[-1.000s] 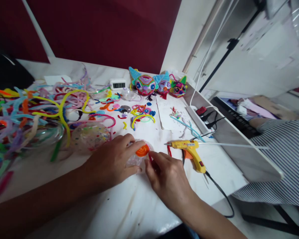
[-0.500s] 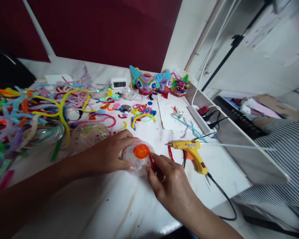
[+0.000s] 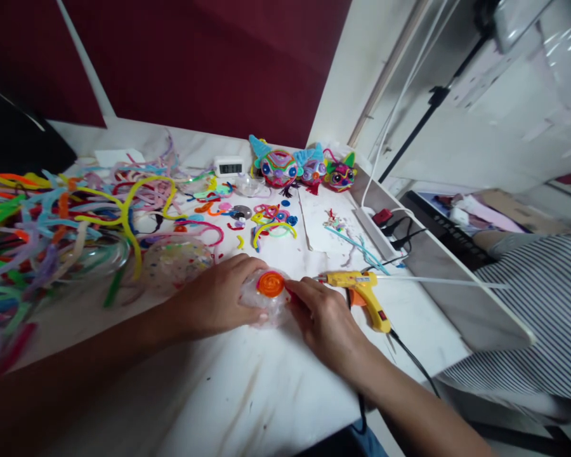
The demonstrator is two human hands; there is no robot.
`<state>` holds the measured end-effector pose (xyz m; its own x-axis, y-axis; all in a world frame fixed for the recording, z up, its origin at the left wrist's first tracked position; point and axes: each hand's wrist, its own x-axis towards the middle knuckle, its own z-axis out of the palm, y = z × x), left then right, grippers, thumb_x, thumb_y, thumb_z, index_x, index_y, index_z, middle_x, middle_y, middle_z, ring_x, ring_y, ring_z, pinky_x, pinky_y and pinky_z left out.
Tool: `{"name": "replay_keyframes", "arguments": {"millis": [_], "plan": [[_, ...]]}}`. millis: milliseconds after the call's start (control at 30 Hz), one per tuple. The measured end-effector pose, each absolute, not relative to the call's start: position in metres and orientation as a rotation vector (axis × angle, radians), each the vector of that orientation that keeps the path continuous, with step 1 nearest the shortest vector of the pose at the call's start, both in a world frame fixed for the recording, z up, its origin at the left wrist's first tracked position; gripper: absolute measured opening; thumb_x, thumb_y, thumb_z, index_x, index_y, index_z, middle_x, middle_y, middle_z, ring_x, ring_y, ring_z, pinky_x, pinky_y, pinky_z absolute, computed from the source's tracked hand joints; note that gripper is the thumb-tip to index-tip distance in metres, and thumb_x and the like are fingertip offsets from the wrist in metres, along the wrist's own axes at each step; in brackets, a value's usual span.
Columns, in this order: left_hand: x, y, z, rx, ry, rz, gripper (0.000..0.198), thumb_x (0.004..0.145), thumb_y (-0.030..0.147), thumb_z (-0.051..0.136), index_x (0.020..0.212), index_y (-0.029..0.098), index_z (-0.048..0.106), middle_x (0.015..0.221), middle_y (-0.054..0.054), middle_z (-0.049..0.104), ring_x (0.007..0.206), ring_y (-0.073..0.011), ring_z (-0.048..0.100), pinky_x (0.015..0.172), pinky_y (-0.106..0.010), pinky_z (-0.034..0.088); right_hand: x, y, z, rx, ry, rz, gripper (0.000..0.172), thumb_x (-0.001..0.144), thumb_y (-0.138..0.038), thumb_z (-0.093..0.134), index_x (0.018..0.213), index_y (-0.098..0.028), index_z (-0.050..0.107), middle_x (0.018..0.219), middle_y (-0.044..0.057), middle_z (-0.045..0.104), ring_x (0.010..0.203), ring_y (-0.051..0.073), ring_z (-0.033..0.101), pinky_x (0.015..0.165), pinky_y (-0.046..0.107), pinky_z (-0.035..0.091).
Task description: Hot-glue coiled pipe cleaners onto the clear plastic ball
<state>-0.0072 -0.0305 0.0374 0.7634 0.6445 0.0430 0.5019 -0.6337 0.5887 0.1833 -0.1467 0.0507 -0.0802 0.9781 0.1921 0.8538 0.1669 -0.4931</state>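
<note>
A clear plastic ball [image 3: 262, 306] rests on the white table in front of me, and my left hand [image 3: 231, 289] grips it from the left side. On top of the ball sits an orange coil of pipe cleaner [image 3: 271, 284] with a red edging. My right hand [image 3: 320, 311] pinches the red pipe cleaner at the coil's right edge; the strand is mostly hidden by the fingers. Just beyond that hand lies a yellow glue gun [image 3: 359, 285], its nozzle pointing left and a glue stick out of its back.
Loose pipe cleaners [image 3: 128, 209] heap up on the left beside a clear plastic piece [image 3: 178, 260]. At the back stand decorated animal heads [image 3: 279, 168] and a small digital clock [image 3: 229, 167]. A power strip [image 3: 375, 231] lies along the right board. A person in a striped garment [image 3: 542, 304] is at the right.
My right hand has shifted up along the coil's right edge, and the red strand is now more covered. The left hand keeps its hold on the ball. The view has tilted slightly.
</note>
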Motion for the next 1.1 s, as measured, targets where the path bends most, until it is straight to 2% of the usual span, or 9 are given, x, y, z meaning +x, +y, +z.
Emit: {"name": "replay_keyframes", "arguments": {"millis": [100, 200, 333, 400, 467, 567, 700, 867, 1100], "plan": [[-0.004, -0.043, 0.035, 2.453, 0.999, 0.373, 0.064, 0.073, 0.036, 0.076, 0.132, 0.019, 0.060, 0.128, -0.012, 0.066, 0.118, -0.0345, 0.065, 0.099, -0.047, 0.054, 0.187, -0.140, 0.058, -1.803, -2.059, 0.351, 0.030, 0.091, 0.000, 0.059, 0.111, -0.014, 0.076, 0.090, 0.008, 0.073, 0.080, 0.022, 0.068, 0.068, 0.029, 0.045], [-0.001, -0.051, 0.036, 2.519, 1.041, 0.323, 0.068, 0.076, 0.037, 0.078, 0.139, 0.021, 0.058, 0.124, -0.013, 0.065, 0.115, -0.0350, 0.066, 0.099, -0.051, 0.054, 0.188, -0.140, 0.060, -1.820, -2.082, 0.322, 0.030, 0.092, -0.001, 0.060, 0.112, -0.015, 0.077, 0.090, 0.008, 0.073, 0.079, 0.021, 0.068, 0.068, 0.029, 0.045], [-0.001, -0.052, 0.037, 2.586, 0.983, 0.288, 0.058, 0.078, 0.040, 0.079, 0.133, 0.026, 0.065, 0.109, -0.009, 0.065, 0.103, -0.0338, 0.067, 0.092, -0.053, 0.057, 0.188, -0.146, 0.052, -1.763, -2.011, 0.237, 0.031, 0.092, -0.003, 0.058, 0.114, -0.014, 0.077, 0.087, 0.008, 0.072, 0.072, 0.021, 0.068, 0.063, 0.029, 0.045], [-0.002, -0.050, 0.034, 2.621, 0.911, 0.394, 0.056, 0.077, 0.040, 0.080, 0.129, 0.025, 0.067, 0.114, -0.011, 0.064, 0.106, -0.0346, 0.067, 0.093, -0.053, 0.058, 0.188, -0.149, 0.047, -1.726, -1.971, 0.191, 0.030, 0.090, -0.003, 0.058, 0.111, -0.013, 0.077, 0.085, 0.008, 0.072, 0.071, 0.022, 0.068, 0.062, 0.029, 0.046], [-0.003, -0.048, 0.028, 2.660, 0.807, 0.554, 0.059, 0.076, 0.038, 0.081, 0.130, 0.019, 0.066, 0.126, -0.015, 0.063, 0.116, -0.0368, 0.064, 0.100, -0.054, 0.056, 0.187, -0.150, 0.045, -1.694, -1.942, 0.158, 0.028, 0.089, -0.003, 0.058, 0.108, -0.011, 0.077, 0.082, 0.008, 0.071, 0.069, 0.022, 0.067, 0.061, 0.030, 0.047], [-0.005, -0.046, 0.015, 2.672, 0.651, 0.714, 0.061, 0.078, 0.032, 0.079, 0.134, 0.015, 0.062, 0.140, -0.017, 0.061, 0.129, -0.0346, 0.059, 0.112, -0.048, 0.051, 0.186, -0.152, 0.045, -1.653, -1.911, 0.156, 0.023, 0.090, -0.006, 0.058, 0.103, -0.008, 0.077, 0.078, 0.007, 0.067, 0.063, 0.020, 0.064, 0.059, 0.029, 0.048], [-0.007, -0.044, 0.002, 2.620, 0.573, 0.741, 0.062, 0.084, 0.029, 0.074, 0.142, 0.020, 0.055, 0.145, -0.011, 0.061, 0.132, -0.0281, 0.059, 0.115, -0.040, 0.050, 0.183, -0.154, 0.046, -1.608, -1.895, 0.181, 0.021, 0.093, -0.009, 0.056, 0.099, -0.007, 0.077, 0.077, 0.007, 0.065, 0.062, 0.019, 0.063, 0.058, 0.029, 0.048], [-0.009, -0.044, -0.001, 2.631, 0.567, 0.733, 0.060, 0.088, 0.033, 0.070, 0.144, 0.022, 0.052, 0.146, -0.010, 0.061, 0.133, -0.0282, 0.059, 0.116, -0.042, 0.050, 0.179, -0.156, 0.042, -1.547, -1.873, 0.158, 0.022, 0.095, -0.009, 0.054, 0.101, -0.006, 0.075, 0.074, 0.005, 0.063, 0.061, 0.018, 0.060, 0.056, 0.028, 0.048], [-0.011, -0.049, 0.002, 2.783, 0.535, 0.774, 0.059, 0.094, 0.033, 0.064, 0.149, 0.015, 0.049, 0.149, -0.015, 0.059, 0.136, -0.0291, 0.058, 0.119, -0.040, 0.048, 0.174, -0.158, 0.034, -1.522, -1.922, -0.028, 0.025, 0.100, -0.011, 0.048, 0.100, -0.006, 0.072, 0.075, 0.008, 0.064, 0.064, 0.020, 0.060, 0.058, 0.030, 0.050]]}}
